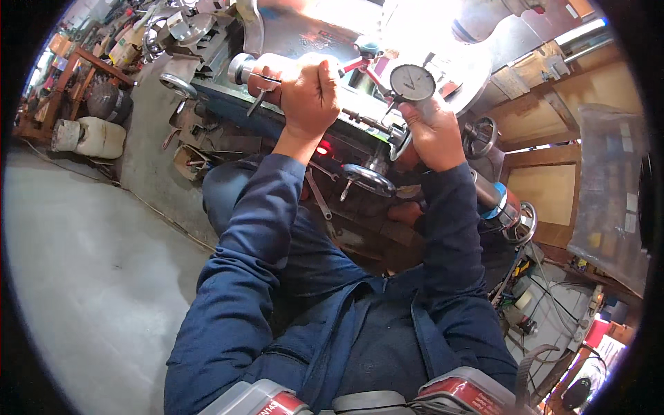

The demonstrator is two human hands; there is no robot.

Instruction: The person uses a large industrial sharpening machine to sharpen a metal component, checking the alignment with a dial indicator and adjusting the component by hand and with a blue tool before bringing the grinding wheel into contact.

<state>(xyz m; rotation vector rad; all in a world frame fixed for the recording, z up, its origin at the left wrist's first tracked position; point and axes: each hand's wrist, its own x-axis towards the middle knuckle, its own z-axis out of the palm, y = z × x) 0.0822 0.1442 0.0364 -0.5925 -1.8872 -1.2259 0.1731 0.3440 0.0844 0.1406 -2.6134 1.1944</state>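
Note:
My right hand [434, 131] pinches a dial indicator [413, 83] with a round white face, thumb at its lower edge. A jointed red holder arm [377, 75] with a grey-green knob [369, 47] runs from beside the dial toward my left hand. My left hand [311, 93] is closed in a fist at the near end of that arm; what its fingers wrap around is hidden. Just left of this fist a shiny metal cylinder [241, 69] with a small lever [257, 102] sticks out from the machine. Bright glare washes out the area behind both hands.
A handwheel [369, 180] projects below my hands, with another [482, 137] at right and a third [178, 86] at left. Spanners [319, 196] lie below the machine. A white canister [90, 137] stands on the left floor. Wooden panels [543, 187] flank the right side.

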